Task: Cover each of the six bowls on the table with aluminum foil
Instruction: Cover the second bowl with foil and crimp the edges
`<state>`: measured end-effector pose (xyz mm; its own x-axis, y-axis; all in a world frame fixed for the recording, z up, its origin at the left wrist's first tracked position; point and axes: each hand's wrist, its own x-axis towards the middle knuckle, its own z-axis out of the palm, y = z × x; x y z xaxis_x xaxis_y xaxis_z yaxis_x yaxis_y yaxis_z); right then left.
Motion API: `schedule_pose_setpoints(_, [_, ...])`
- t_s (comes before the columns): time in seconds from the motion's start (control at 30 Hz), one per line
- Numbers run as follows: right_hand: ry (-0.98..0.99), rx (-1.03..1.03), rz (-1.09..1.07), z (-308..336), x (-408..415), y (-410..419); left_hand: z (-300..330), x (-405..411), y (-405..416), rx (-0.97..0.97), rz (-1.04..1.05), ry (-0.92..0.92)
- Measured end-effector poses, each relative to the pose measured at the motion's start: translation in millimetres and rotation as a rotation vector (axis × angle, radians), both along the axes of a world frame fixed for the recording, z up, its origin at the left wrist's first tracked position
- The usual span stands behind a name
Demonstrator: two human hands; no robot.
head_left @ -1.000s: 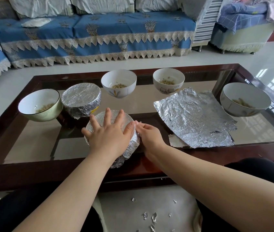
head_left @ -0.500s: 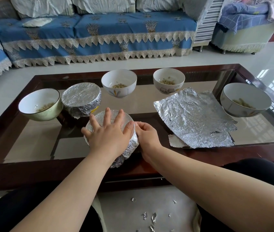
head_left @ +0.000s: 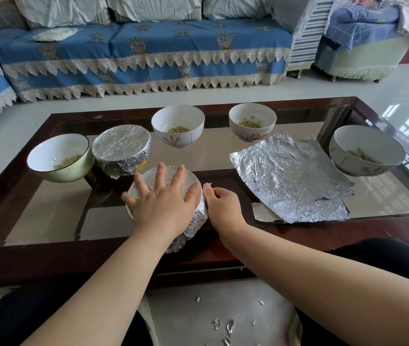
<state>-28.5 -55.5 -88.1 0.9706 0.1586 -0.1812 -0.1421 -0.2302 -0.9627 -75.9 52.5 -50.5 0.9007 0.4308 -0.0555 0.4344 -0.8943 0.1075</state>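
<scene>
Left grip lies flat, fingers spread, on the foiled bowl — right grip pinches its foil at 3 o'clock; spare foil farther right.

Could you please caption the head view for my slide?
Left hand presses foil onto the near bowl; right hand crimps its side.
</scene>
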Motion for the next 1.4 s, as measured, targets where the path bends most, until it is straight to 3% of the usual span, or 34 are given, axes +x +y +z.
schedule_pose_setpoints(0.43, [-0.021,0.112,0.068,-7,-17,-3,1,-1,-1,-0.006,-0.004,-0.006])
schedule_pose_setpoints(0.63, [0.06,0.164,-0.004,-13,-17,1,2,-1,-1,-0.007,0.005,0.016])
schedule_pose_setpoints(0.9, [0.093,0.197,0.108,13,-10,-1,20,1,16,-0.145,-0.032,0.135])
schedule_pose_setpoints(1.17, [0.138,0.159,0.252,12,1,-7,23,-13,21,0.149,-0.07,0.113])
schedule_pose_setpoints(1.27, [0.173,0.125,0.293,17,3,-9,14,-12,29,0.196,-0.169,0.08])
schedule_pose_setpoints(1.4, [0.289,0.201,0.34,22,3,-14,6,-9,40,0.036,-0.355,0.074])
